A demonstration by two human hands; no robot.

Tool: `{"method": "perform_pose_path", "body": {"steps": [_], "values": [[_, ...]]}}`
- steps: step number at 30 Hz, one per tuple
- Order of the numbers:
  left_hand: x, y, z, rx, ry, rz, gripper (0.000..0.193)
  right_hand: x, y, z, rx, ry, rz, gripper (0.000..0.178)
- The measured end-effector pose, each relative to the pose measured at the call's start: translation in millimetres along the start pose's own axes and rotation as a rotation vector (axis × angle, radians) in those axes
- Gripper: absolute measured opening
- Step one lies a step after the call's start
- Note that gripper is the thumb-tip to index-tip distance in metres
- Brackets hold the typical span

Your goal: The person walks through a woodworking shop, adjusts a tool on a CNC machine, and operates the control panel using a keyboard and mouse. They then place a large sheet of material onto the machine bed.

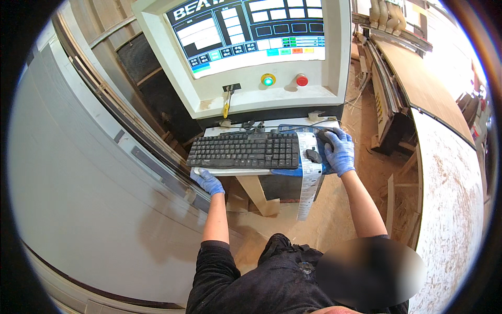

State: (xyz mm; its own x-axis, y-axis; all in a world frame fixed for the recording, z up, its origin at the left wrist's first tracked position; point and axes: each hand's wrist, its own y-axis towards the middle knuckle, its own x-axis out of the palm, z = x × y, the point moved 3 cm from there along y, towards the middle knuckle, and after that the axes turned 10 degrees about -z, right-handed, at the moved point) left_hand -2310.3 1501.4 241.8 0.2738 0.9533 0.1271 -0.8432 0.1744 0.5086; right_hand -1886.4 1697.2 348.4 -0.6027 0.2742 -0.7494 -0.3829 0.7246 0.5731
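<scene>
A black computer keyboard lies on a white shelf below a machine's screen. My left hand, in a blue glove, is closed round the shelf's front left corner, just below the keyboard. My right hand, gloved the same, curls over a dark computer mouse at the shelf's right side; its fingers partly hide the mouse. Between the keyboard and that hand, a long white strip of printed labels hangs over the front edge. A small black object, shaped like a mouse, sits on the strip.
The control cabinet carries a lit screen, a green-lit button and a red knob. A large grey panel stands at left. Brown boards and a worn white surface lie at right. Sawdust covers the floor.
</scene>
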Motion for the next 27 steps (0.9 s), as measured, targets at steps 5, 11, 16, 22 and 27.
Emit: {"method": "perform_pose_path", "body": {"steps": [5,11,16,22,27], "values": [[4.8,-1.6,-1.9,-0.028,-0.026,-0.002,0.057,-2.5,-0.2,3.3,-0.002,-0.006,0.01,0.039],[4.5,-3.5,8.3,-0.044,-0.062,-0.009,0.058,0.1,-1.0,2.6,-0.009,0.014,0.02,0.038],[4.5,-2.7,6.0,0.002,-0.037,0.004,0.058,-0.7,-0.9,2.0,0.003,0.009,0.018,0.038],[2.7,-1.2,-0.6,-0.009,-0.017,0.004,0.058,-0.5,-0.3,2.7,-0.012,0.01,0.027,0.039],[4.5,-1.5,0.3,-0.034,-0.045,-0.003,0.059,-4.4,-0.8,-1.3,-0.006,0.004,0.024,0.038]]}}
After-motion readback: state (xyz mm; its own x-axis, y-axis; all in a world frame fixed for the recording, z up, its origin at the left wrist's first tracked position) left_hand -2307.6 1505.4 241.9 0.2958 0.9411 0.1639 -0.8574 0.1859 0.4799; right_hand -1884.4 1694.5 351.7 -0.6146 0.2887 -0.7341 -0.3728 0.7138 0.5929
